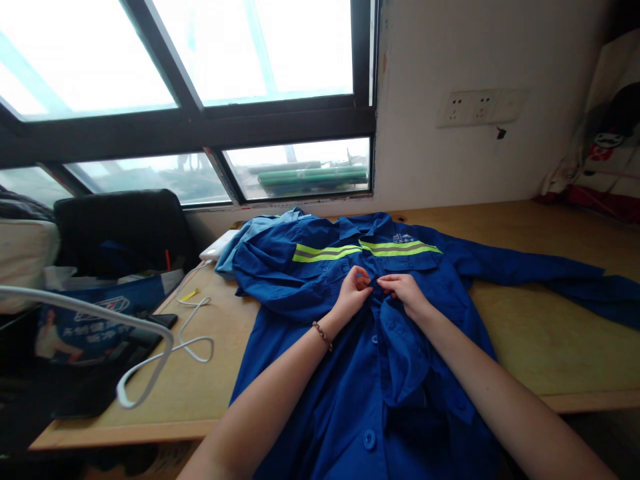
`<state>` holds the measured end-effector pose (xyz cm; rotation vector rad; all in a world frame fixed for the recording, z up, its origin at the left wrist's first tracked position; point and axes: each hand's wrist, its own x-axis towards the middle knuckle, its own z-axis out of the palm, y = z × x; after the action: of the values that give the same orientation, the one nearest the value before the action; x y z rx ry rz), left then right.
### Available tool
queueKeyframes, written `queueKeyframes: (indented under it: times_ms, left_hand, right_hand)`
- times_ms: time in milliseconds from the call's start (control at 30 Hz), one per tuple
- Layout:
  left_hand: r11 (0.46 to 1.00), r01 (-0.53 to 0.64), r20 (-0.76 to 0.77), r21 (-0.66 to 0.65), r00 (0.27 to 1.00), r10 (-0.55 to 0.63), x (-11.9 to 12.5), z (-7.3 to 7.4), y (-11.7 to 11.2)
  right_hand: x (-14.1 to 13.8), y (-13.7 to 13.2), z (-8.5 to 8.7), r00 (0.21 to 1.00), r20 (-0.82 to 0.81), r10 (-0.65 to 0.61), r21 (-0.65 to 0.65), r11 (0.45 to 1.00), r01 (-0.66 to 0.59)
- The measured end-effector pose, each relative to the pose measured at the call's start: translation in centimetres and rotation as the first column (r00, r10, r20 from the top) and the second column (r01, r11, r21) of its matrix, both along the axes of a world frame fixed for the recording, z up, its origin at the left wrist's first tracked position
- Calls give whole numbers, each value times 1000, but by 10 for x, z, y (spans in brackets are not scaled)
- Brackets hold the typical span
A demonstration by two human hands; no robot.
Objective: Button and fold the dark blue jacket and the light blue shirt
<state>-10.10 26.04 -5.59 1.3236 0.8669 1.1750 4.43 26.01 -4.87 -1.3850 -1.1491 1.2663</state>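
A blue work jacket with yellow-green reflective strips lies front up across the table, its collar toward the wall. Both hands are at the middle of its front, just below the strips. My left hand, with a beaded bracelet on the wrist, pinches the cloth at the front opening. Close beside it, my right hand pinches the other front edge, with thumb and fingers together. Whether a button sits between the fingertips is hidden. Lower down the front, a blue button shows, and the right front panel is bunched in folds.
The wooden table runs along the wall under a window. A white cable loops over its left side, near a white device and light-blue cloth. A black chair and bags stand at left. Sockets are on the wall.
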Motion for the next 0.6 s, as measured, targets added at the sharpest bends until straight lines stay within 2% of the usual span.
queueKeyframes:
  times_ms: [100,167,233,300,367,433,500,600]
  left_hand:
    - [998,56,-35,41,998,-55,-1,0,2]
    - [997,56,-52,48,997,-53,-4,-2,3]
    - [997,31,-111,73,994,-23,-6,-4,7]
    - [992,-16,-209,126,977,42,-9,-5,12]
    - [979,-64,-297,196,947,121,-12,-6,19]
    - [962,-89,-346,259,921,178,-14,-7,29]
    - [946,-95,-376,310,902,214,-16,-8,41]
    - [924,-111,-403,367,876,265,-18,-11,62]
  right_hand:
    - [2,2,0,995,-96,-9,-142,990,-5]
    - [1,2,3,997,-78,0,-147,989,-12]
    - [-2,-2,9,998,40,42,-52,998,-40]
    - [-5,-10,18,956,281,84,128,984,-124]
    - [-7,-22,28,812,578,82,253,928,-274]
    - [-7,-38,36,597,801,47,244,885,-397]
    - [-5,-57,41,409,912,38,168,874,-456]
    - [6,-94,44,245,968,59,66,879,-472]
